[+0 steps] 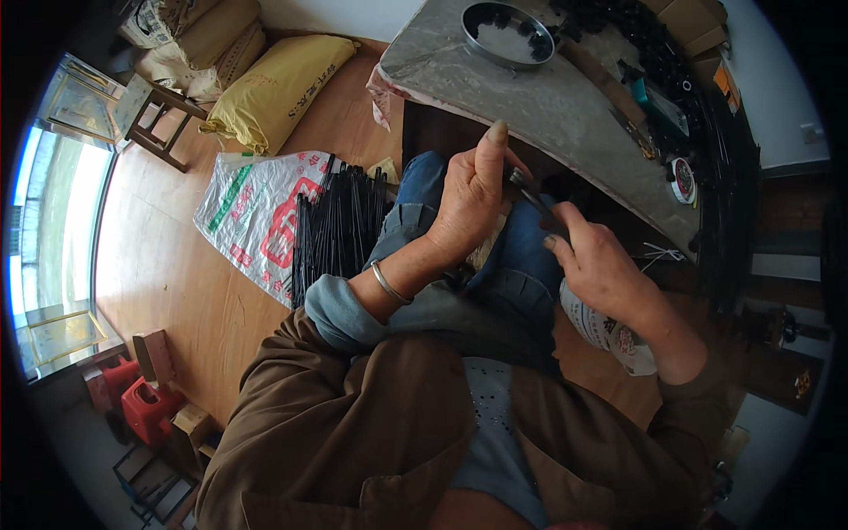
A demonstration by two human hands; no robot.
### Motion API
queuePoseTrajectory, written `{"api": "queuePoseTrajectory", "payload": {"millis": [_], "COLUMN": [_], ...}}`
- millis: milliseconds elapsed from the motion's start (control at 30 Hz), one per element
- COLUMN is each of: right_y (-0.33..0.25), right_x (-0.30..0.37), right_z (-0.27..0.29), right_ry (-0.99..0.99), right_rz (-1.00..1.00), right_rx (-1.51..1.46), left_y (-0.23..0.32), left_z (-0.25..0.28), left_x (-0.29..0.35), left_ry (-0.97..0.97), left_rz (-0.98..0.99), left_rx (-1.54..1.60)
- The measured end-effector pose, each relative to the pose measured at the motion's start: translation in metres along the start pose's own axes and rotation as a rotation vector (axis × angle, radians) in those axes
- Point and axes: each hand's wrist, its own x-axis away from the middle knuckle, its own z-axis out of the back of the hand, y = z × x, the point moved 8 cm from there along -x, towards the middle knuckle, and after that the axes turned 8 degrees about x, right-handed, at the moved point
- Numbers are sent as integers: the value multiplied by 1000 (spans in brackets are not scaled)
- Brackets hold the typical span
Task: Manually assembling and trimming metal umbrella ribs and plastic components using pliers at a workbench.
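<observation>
In front of my lap, my right hand (601, 265) grips a slim dark metal tool (536, 197) with a small shiny head; its exact kind is unclear. The tool slants up and left, its head close beside my left hand (473, 190). That hand is closed with the thumb pointing up, and whatever its curled fingers hold is hidden. A bundle of long black rods (340, 221) lies left of my knees, on a white printed plastic sack (256, 216) spread on the floor.
The grey-topped table (495, 93) ahead bears a round metal pan (508, 35) with black pieces, a teal box (658, 108), a small round tin (682, 179) and heaped black parts. Behind on the left are a yellow sack (278, 93) and a wooden stool (155, 119). A red container (146, 408) stands lower left.
</observation>
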Motion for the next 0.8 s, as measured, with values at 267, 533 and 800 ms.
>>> {"api": "queuePoseTrajectory", "payload": {"millis": [267, 533, 800], "right_y": [-5, -1, 12], "right_x": [7, 16, -24], "right_z": [11, 8, 29], "right_ry": [-293, -413, 157], "right_rz": [-235, -375, -24], "right_rx": [-537, -571, -203], "left_y": [-5, -5, 52], "left_z": [2, -8, 7], "left_x": [-7, -5, -25], "left_ry": [-11, -45, 60], "left_rz": [68, -15, -406], "left_rx": [69, 9, -47]}}
